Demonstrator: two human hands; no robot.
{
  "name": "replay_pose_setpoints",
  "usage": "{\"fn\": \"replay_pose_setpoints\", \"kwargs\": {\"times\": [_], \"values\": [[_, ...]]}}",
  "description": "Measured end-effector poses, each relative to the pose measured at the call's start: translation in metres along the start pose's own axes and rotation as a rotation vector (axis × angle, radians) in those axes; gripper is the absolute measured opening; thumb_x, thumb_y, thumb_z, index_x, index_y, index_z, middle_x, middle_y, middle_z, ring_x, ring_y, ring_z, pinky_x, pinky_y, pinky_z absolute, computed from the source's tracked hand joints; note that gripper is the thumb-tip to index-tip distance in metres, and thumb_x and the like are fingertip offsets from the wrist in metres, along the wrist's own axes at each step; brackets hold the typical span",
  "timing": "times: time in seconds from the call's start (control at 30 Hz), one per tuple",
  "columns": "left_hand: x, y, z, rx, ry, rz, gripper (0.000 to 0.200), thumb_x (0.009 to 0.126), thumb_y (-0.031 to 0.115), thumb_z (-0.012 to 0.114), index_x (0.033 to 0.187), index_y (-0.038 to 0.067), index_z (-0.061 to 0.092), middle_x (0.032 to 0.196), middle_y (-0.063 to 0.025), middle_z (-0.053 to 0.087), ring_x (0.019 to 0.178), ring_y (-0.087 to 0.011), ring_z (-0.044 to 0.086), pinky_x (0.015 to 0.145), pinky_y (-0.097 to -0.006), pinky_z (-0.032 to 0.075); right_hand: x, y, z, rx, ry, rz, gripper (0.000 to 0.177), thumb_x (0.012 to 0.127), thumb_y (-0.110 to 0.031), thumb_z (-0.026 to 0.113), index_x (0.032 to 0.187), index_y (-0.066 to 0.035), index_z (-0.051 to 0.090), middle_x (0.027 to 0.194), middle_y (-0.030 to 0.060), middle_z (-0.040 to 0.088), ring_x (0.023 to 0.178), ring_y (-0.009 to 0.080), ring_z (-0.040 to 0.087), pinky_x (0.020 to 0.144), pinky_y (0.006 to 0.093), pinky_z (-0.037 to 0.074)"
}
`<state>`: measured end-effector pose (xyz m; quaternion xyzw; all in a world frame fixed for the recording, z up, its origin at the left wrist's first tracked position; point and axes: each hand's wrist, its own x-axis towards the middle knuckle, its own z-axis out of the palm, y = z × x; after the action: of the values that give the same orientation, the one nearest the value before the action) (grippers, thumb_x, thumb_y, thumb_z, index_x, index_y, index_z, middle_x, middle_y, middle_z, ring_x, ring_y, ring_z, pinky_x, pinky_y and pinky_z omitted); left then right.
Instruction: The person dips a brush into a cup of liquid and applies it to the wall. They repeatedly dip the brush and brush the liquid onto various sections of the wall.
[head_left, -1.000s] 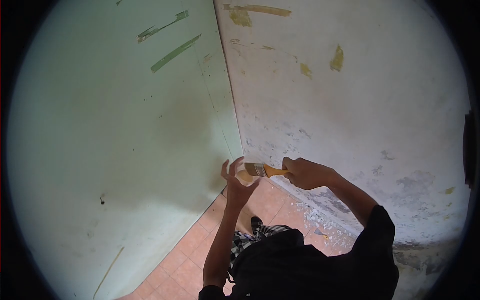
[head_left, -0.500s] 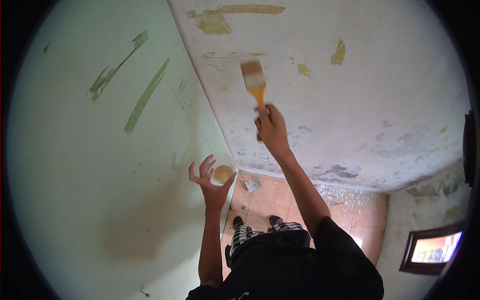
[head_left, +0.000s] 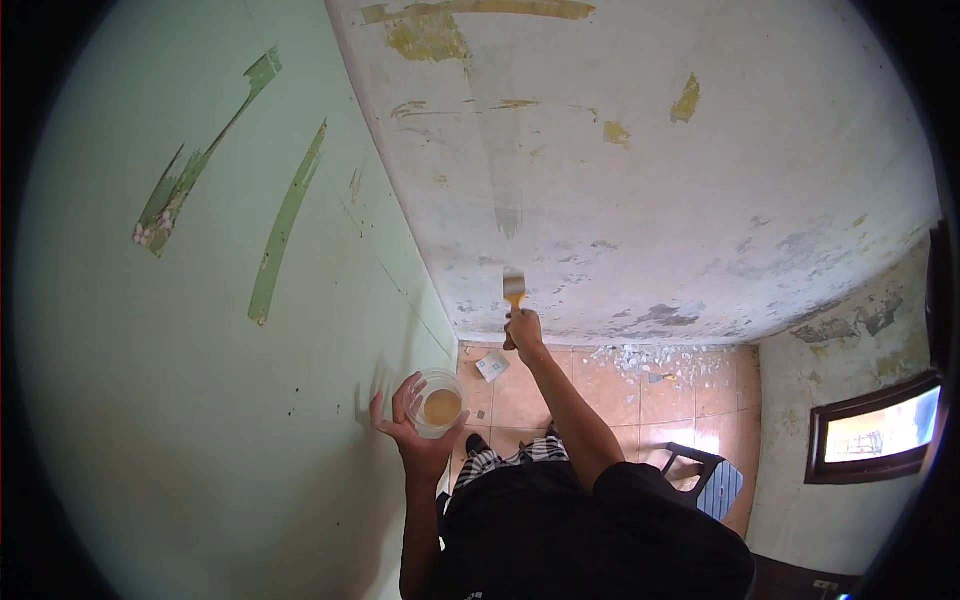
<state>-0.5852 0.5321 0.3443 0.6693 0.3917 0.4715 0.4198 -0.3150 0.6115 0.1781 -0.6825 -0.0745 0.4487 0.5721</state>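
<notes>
My right hand (head_left: 526, 331) is closed around the yellow handle of a flat paintbrush (head_left: 514, 286), bristles pointing up. The brush is at the lower part of the white wall (head_left: 640, 190); whether its bristles touch cannot be made out. Above it, a grey damp-looking streak (head_left: 506, 175) runs down the wall. My left hand (head_left: 423, 450) grips a clear plastic cup (head_left: 458, 384) from below, fingers curved round its side. In the bottom of the cup is some tan liquid (head_left: 442, 408). The cup is beside the green wall (head_left: 240, 420).
Both walls have scraped and peeling patches. Paint flakes (head_left: 650, 360) and a scraper (head_left: 662, 378) lie on the tiled floor (head_left: 610, 395), with a small box-like item (head_left: 491, 366) near the corner. A dark stool (head_left: 718, 490) stands at my right. A framed opening (head_left: 875, 430) is further right.
My right hand has brought the brush down from high on the white wall to its lower part. The grey streak now shows. The cup appears lower, and the view has shifted, revealing the stool.
</notes>
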Motion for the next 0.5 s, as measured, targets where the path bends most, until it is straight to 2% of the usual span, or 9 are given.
{"fn": "replay_pose_setpoints", "kwargs": {"times": [0.1,0.13,0.23,0.27,0.4,0.43,0.5], "values": [[0.002,-0.003,-0.001,0.008,-0.02,0.004,0.118,0.071,0.001,0.089,0.151,0.014,0.003,0.144,-0.0186,0.049,0.131,-0.0354,0.053,0.111,-0.0543,0.043,-0.004,-0.032,-0.01,-0.108,-0.076,-0.069,0.038,0.105,-0.031,0.054,0.097,0.005,0.06,0.059,0.0058,0.051,0.035,0.0176,0.046,0.033,0.0354,0.04],[0.005,0.001,0.0,0.001,-0.023,0.004,0.116,0.071,0.0,0.089,0.149,0.013,0.004,0.143,-0.0212,0.049,0.13,-0.0361,0.052,0.112,-0.0521,0.043,-0.003,-0.055,-0.009,-0.137,-0.05,-0.182,0.037,0.103,-0.029,0.054,0.095,0.006,0.061,0.058,0.0056,0.052,0.035,0.0179,0.047,0.033,0.0347,0.04],[0.007,0.004,0.004,-0.007,-0.042,0.004,0.114,0.071,-0.002,0.089,0.147,0.012,0.005,0.142,-0.0241,0.048,0.13,-0.0367,0.051,0.113,-0.0501,0.043,-0.084,-0.191,-0.005,0.018,-0.163,-0.311,0.035,0.103,-0.026,0.052,0.096,0.007,0.062,0.055,0.0036,0.047,0.034,0.0143,0.042,0.034,0.0328,0.036],[0.007,0.004,0.004,-0.005,-0.049,0.007,0.113,0.071,-0.002,0.088,0.147,0.012,0.005,0.142,-0.0242,0.047,0.131,-0.0367,0.051,0.114,-0.0503,0.042,-0.115,-0.232,-0.005,-0.041,-0.144,-0.367,0.034,0.103,-0.024,0.05,0.097,0.007,0.062,0.053,0.0021,0.044,0.034,0.0134,0.039,0.034,0.033,0.036],[0.003,0.001,0.008,-0.014,-0.056,0.012,0.119,0.072,0.002,0.089,0.151,0.015,0.002,0.146,-0.02,0.047,0.132,-0.037,0.052,0.111,-0.0562,0.041,-0.197,-0.331,-0.003,-0.07,-0.097,-0.764,0.033,0.107,-0.024,0.048,0.098,0.004,0.063,0.054,-0.0004,0.043,0.038,0.0091,0.04,0.037,0.0287,0.036],[0.003,0.003,0.01,-0.038,-0.061,0.014,0.118,0.072,0.001,0.089,0.151,0.015,0.001,0.146,-0.0204,0.047,0.132,-0.0375,0.051,0.112,-0.0566,0.041,-0.206,-0.346,-0.002,-0.092,-0.048,-0.866,0.038,0.107,-0.026,0.05,0.094,0.007,0.065,0.054,0.0016,0.047,0.041,0.0108,0.046,0.043,0.0317,0.036],[0.005,0.006,0.013,-0.061,-0.062,0.025,0.118,0.072,0.001,0.089,0.151,0.016,0.001,0.146,-0.0208,0.046,0.132,-0.038,0.051,0.112,-0.057,0.041,-0.204,-0.359,0.004,-0.118,0.131,-1.128,0.038,0.108,-0.027,0.05,0.093,0.005,0.064,0.056,0.0053,0.05,0.048,0.0133,0.049,0.049,0.0336,0.037]]}}
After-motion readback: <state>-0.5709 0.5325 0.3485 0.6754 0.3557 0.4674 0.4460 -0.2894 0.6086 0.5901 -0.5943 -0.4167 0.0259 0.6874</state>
